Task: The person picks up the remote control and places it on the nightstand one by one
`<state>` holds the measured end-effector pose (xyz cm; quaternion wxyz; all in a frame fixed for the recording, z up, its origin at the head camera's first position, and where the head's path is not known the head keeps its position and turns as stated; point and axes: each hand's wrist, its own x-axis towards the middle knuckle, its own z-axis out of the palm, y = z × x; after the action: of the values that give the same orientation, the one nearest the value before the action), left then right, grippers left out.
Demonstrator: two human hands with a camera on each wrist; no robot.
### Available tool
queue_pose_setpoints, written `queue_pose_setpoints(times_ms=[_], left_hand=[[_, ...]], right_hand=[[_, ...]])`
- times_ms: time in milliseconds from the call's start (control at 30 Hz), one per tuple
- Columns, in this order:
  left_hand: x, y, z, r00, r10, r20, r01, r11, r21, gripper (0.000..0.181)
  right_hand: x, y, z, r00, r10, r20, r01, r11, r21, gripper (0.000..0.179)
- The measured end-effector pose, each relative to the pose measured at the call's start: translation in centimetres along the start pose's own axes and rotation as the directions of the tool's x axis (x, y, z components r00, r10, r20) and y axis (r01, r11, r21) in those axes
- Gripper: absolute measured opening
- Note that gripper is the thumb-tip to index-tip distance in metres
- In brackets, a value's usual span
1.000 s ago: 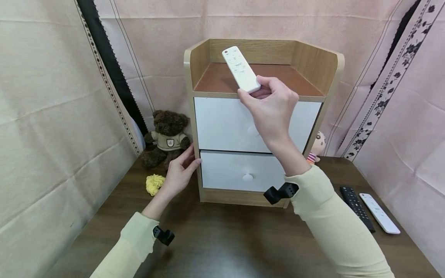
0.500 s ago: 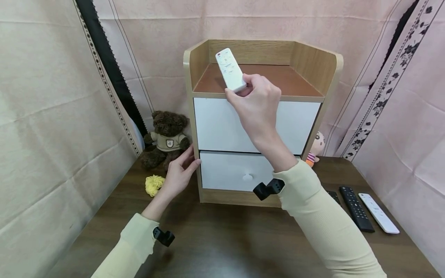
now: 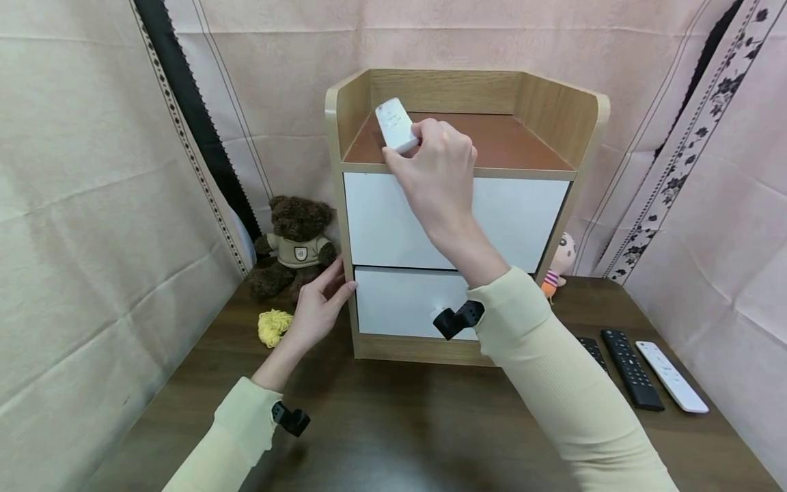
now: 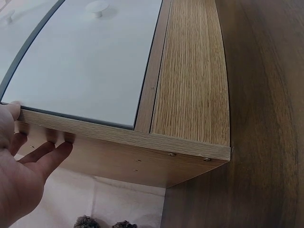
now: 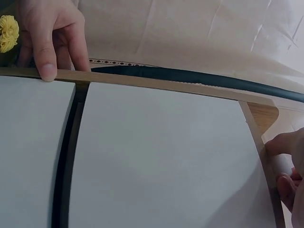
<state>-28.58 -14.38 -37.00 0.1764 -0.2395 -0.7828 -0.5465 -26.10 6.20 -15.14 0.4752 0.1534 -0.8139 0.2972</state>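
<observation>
My right hand pinches the lower end of a white remote control between thumb and fingers. The remote is tilted, in front of or over the brown top shelf of a small wooden cabinet; whether it touches the shelf I cannot tell. Two white drawers, upper and lower, are closed. At the cabinet's left side rests my left hand. Its thumb lies on the front edge, and its fingers touch the side panel, extended and slightly bent. In the right wrist view the remote is mostly hidden.
A brown teddy bear sits left of the cabinet, behind a yellow yarn-like bundle. On the right lie a black remote, a white remote and another dark one, partly behind the sleeve. A doll peeks out beside the cabinet.
My right hand has moved left and slightly farther in over the shelf with the white remote, which looks shorter now. A dark remote has come out from behind the sleeve. The left hand stays put.
</observation>
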Motion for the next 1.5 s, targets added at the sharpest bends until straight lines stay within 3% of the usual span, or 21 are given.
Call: queue_pose_setpoints(times_ms=[167,667,800,1033,1133,1300,1400,1500], left_hand=[[0.0,0.1,0.0,1.0,-0.001,-0.001,0.001,1.0,0.013,0.061],[-0.1,-0.1,0.1,1.0,-0.003,-0.007,0.003,1.0,0.004,0.061],[-0.1,0.0,0.1,1.0,-0.003,-0.006,0.003,1.0,0.001,0.061],[-0.1,0.0,0.0,1.0,-0.005,-0.001,0.005,1.0,0.011,0.06],[-0.1,0.0,-0.1,1.0,-0.002,-0.001,0.002,1.0,0.005,0.06],[-0.2,-0.1,-0.1,1.0,-0.007,-0.003,0.007,1.0,-0.007,0.06],[-0.2,0.0,0.0,1.0,-0.014,0.004,0.014,1.0,-0.001,0.06],[-0.2,0.1,-0.1,1.0,-0.019,0.01,0.018,1.0,0.012,0.061]], right_hand=[[0.4,-0.1,-0.2,0.998,0.024,0.052,-0.021,0.999,-0.04,0.031],[0.7,-0.3,-0.2,0.99,-0.04,0.139,0.058,0.99,-0.131,0.039],[0.6,-0.2,-0.3,0.99,-0.041,0.136,0.056,0.992,-0.11,0.036],[0.2,0.3,-2.0,0.988,0.029,0.151,-0.03,1.0,0.001,0.035],[-0.4,1.1,-3.1,0.993,0.029,0.117,-0.038,0.997,0.069,0.036],[-2.1,3.5,-5.2,0.998,-0.06,-0.03,0.064,0.985,0.16,0.034],[-3.2,5.6,-6.8,0.987,-0.131,-0.092,0.142,0.981,0.132,0.033],[-4.3,7.8,-8.5,0.972,-0.208,-0.105,0.216,0.974,0.071,0.032]])
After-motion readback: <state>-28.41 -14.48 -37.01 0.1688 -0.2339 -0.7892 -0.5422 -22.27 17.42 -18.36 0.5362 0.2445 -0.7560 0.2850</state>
